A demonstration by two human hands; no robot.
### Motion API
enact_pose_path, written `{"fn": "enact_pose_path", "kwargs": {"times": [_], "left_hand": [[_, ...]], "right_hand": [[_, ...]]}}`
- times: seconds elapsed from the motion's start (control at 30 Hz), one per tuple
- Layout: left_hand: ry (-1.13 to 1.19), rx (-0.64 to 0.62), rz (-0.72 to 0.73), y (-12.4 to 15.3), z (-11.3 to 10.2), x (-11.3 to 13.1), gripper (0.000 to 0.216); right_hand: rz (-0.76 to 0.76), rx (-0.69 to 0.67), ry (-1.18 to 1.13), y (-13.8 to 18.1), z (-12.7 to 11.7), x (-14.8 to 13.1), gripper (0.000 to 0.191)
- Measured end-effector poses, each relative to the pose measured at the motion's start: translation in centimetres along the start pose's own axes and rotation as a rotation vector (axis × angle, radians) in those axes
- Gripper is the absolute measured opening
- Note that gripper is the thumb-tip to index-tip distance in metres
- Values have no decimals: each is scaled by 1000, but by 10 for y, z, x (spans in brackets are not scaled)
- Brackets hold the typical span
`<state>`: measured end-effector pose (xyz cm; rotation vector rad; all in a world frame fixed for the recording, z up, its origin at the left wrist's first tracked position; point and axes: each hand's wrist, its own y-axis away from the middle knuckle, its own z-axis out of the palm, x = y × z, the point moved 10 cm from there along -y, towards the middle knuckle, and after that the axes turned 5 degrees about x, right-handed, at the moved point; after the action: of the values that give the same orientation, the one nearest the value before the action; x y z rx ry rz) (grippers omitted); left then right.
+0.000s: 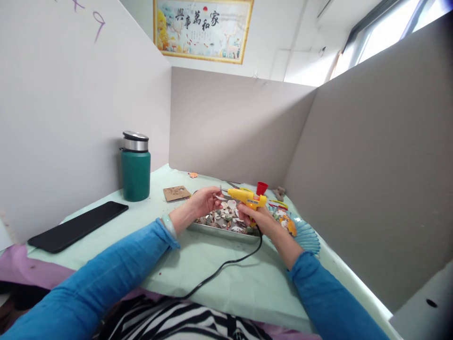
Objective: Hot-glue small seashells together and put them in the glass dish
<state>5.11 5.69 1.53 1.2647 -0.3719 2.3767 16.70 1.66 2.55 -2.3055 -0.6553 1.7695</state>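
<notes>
My right hand [253,215] is wrapped round the grip of a yellow hot glue gun [244,196], whose nozzle points left. Its black cord [226,264] runs down across the table toward my lap. With closed fingers, my left hand [207,199] holds a small white shell [220,197] right at the nozzle tip. Whether the tip touches the shell I cannot tell. Below both hands lies a metal tray [226,232] filled with shells [228,215] of white, brown and grey.
A green bottle [136,172] and a black phone-like slab [79,225] are on the left, near a brown card [177,193]. To the right are a red cup [262,188], yellow-handled pliers [279,204] and a blue shell-shaped dish [307,236]. Grey panels [240,123] enclose the table.
</notes>
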Motion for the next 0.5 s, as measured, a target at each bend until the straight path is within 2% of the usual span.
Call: {"fn": "enact_pose_path", "kwargs": {"times": [0.2,0.5], "left_hand": [[-8,-9,27,-2,0,1,8],[-16,51,108,-6,-10,6,8]], "right_hand": [[4,13,-19,0,-1,1,33],[17,22,-12,-1,-2,4,33]]}}
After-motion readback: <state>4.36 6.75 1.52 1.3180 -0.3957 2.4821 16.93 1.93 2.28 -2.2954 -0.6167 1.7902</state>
